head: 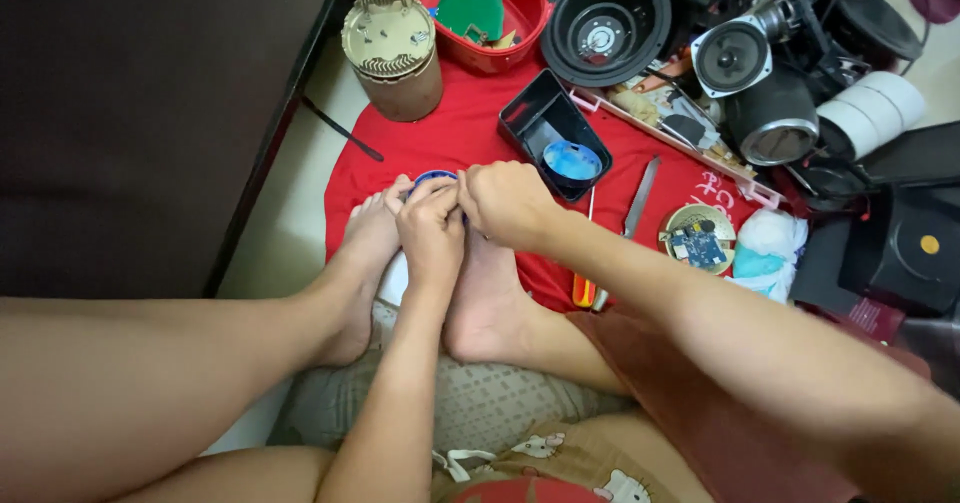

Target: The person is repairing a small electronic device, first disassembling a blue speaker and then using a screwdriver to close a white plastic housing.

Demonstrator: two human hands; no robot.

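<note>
A small blue round part (434, 177) is clamped by both grips, left hand (430, 231) and right hand (510, 203), above the red cloth (470, 128).

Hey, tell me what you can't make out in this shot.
- Small blue round object, head view: mostly covered by the left hand and right hand; its kind is unclear.
- Screwdriver: handle partly hidden behind the right forearm.
- Red bowl: top cut off by the frame edge.

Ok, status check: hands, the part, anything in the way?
Left hand and right hand both pinching small blue round part above feet. Screwdriver and knife lie beside, clear.
</note>
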